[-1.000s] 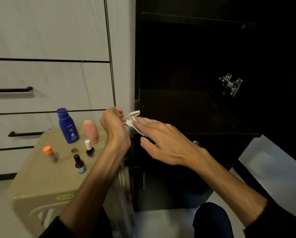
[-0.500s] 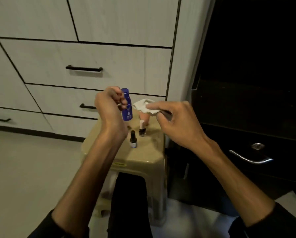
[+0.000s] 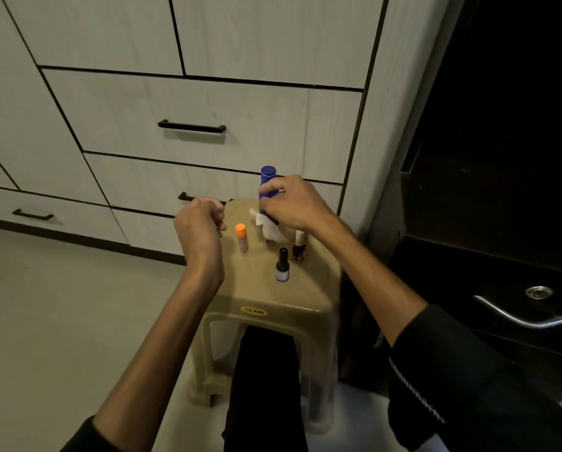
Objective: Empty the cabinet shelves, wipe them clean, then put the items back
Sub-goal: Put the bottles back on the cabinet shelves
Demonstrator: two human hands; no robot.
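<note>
From your head camera you look down on a beige plastic stool (image 3: 266, 298) standing in front of pale drawers (image 3: 182, 115) with dark bar handles. Your right hand (image 3: 292, 203) is over the back of the stool, fingers curled down around a crumpled white tissue (image 3: 268, 228) that hangs from it and reaches the stool top; the same hand lies against the front of the blue bottle (image 3: 268, 177), whose cap and upper body show above your knuckles, but you cannot tell whether the fingers also grip the bottle. Your left hand (image 3: 200, 223) hovers at the left edge of the stool with its fingers curled into a loose fist and nothing seen in it. Between your two hands stands a small tube with an orange cap (image 3: 241, 238), upright. Nearer you, a black-capped bottle (image 3: 282, 265) stands upright, and just right of it a dark polish bottle (image 3: 300, 246) with a pale cap sits partly under your right wrist. To the right, the dark cabinet (image 3: 501, 190) stands open, its shelves too dim to make out, with a lower black front carrying a curved silver handle (image 3: 520, 316) and a round lock (image 3: 538, 291). Your dark-trousered leg runs under the stool.
</note>
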